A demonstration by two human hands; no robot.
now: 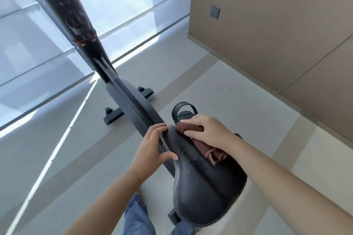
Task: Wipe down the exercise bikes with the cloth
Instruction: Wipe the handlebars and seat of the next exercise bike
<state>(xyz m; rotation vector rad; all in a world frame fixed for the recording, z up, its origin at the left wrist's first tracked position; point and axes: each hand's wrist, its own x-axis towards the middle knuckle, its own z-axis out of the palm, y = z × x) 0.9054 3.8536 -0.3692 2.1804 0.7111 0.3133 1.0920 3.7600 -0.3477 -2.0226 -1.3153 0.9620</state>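
Note:
A black exercise bike [122, 93] runs from the top left down to the centre of the head view. Its black padded saddle [202, 183] is right below me. My left hand [152, 145] grips the left side of the saddle's narrow nose. My right hand [206, 129] presses a brown cloth [208, 149] flat onto the right side of the nose; part of the cloth bunches out behind the hand. A black pedal with a strap [184, 110] shows just beyond my right hand.
The bike's front stabiliser feet [112, 116] rest on the grey floor [57, 139] near a floor-to-ceiling window [28, 44]. A tan wall [277, 34] with a dark switch plate [214, 12] stands on the right. My jeans leg [137, 215] is beside the seat post.

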